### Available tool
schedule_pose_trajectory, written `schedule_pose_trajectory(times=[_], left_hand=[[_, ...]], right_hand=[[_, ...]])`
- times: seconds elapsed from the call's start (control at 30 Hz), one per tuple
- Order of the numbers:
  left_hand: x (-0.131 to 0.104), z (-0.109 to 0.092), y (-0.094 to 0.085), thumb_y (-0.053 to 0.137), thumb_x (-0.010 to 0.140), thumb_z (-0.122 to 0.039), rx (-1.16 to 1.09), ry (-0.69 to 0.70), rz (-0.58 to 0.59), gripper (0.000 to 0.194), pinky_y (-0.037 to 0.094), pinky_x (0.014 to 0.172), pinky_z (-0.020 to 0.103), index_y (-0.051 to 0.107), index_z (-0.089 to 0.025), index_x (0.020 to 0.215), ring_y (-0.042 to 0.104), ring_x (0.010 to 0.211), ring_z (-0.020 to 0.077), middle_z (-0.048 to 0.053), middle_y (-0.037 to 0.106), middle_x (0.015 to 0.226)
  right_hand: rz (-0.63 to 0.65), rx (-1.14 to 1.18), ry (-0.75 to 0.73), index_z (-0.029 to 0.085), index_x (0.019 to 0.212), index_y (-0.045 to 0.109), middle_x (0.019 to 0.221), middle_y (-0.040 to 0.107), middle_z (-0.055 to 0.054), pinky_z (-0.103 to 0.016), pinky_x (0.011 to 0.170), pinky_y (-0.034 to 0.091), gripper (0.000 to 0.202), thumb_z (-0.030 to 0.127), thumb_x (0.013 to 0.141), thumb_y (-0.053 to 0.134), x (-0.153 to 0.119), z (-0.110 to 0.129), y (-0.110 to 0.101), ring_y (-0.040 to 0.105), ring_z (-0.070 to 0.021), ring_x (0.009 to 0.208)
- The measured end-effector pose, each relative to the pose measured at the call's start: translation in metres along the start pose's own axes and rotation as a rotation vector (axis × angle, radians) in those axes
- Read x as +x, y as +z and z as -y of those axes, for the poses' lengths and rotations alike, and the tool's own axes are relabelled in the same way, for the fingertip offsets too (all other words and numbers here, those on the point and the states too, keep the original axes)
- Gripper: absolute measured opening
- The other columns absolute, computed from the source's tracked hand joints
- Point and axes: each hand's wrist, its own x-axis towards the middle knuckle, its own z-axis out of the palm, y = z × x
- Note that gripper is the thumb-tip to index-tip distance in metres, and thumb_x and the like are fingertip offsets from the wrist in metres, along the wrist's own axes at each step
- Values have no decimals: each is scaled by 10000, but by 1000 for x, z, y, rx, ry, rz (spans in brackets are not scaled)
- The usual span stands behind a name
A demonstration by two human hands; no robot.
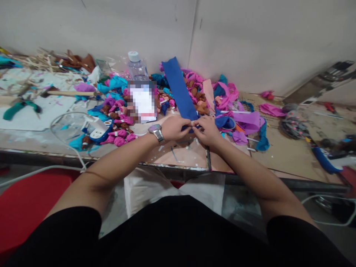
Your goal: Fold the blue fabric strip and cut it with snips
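Note:
A long blue fabric strip (178, 89) stretches away from me over the worktable, its near end pinched between both hands. My left hand (174, 128), with a metal wristwatch (156, 132) on its wrist, grips the strip's near end from the left. My right hand (207, 129) grips the same end from the right, fingertips touching the left hand's. Small rolled fabric pieces in pink and brown (120, 129) lie just left of my left hand.
Heaps of pink, purple and teal fabric scraps (222, 94) cover the table's back. A plastic bottle (137, 66), a blurred card (143, 102), a white power strip (97, 130) and teal-handled pliers (19, 108) lie left. Tools and a cloth bundle (293, 124) lie right. The table edge (178, 167) runs below my hands.

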Motion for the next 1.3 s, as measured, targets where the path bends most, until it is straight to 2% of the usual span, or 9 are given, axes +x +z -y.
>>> schedule_pose_trajectory(times=[0.33,0.53,0.83,1.0,1.17,1.3], left_hand=[[0,5,-2,552,962,-372,-32,1,-13,301,401,697,310,777,-178,917,645,725,185,76,763,815],[1,6,-4,551,979,-376,-63,2,14,320,414,703,310,807,-183,986,655,718,178,75,786,845],[2,10,-6,557,997,-418,-74,-1,-2,344,420,711,305,804,-182,952,668,740,179,75,786,847],[1,10,-7,548,1010,-419,-127,8,44,352,385,661,290,797,-184,926,612,653,144,52,757,779],[1,11,-7,556,1003,-430,-151,1,75,361,355,625,283,788,-178,889,569,608,129,41,728,731],[2,11,-6,553,1006,-443,-167,-30,86,387,348,626,275,787,-172,859,553,609,126,46,724,722]], right_hand=[[-14,-18,44,221,948,681,967,739,-94,-482,957,347,163,344,979,578,0,1,0,577,-297,1040],[-26,23,13,226,1017,728,1030,771,-93,-493,980,347,187,373,987,617,-1,-2,1,599,-303,1073],[-66,15,37,220,944,715,973,767,-84,-492,986,342,136,327,956,633,0,1,0,595,-300,1049],[-6,45,3,230,1016,732,1064,793,-81,-500,1009,331,173,354,993,614,0,2,-2,600,-296,1084],[-23,25,32,234,960,748,1011,798,-83,-517,1019,329,161,339,982,627,0,3,-3,602,-304,1075],[-19,26,27,238,1007,775,1061,811,-82,-522,1034,321,195,377,981,641,0,3,-4,611,-305,1094]])
